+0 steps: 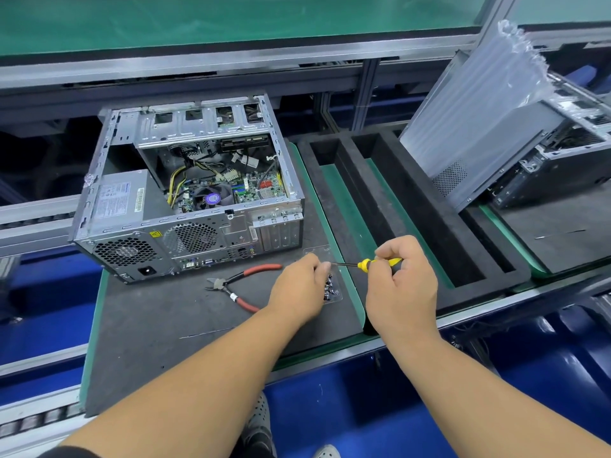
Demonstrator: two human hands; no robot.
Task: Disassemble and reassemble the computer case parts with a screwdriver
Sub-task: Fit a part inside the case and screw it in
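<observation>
An open computer case lies on its side on the dark mat, its side panel off and the motherboard showing. My right hand grips the yellow handle of a small screwdriver, whose thin shaft points left. My left hand has its fingertips pinched at the shaft's tip, just above a small clear tray of dark screws. Whether a screw is between those fingers cannot be told. Both hands hover in front of the case's lower right corner.
Red-handled cutters lie on the mat left of my left hand. A black foam holder with long slots stands to the right. Behind it a side panel wrapped in air cushion leans on a second case.
</observation>
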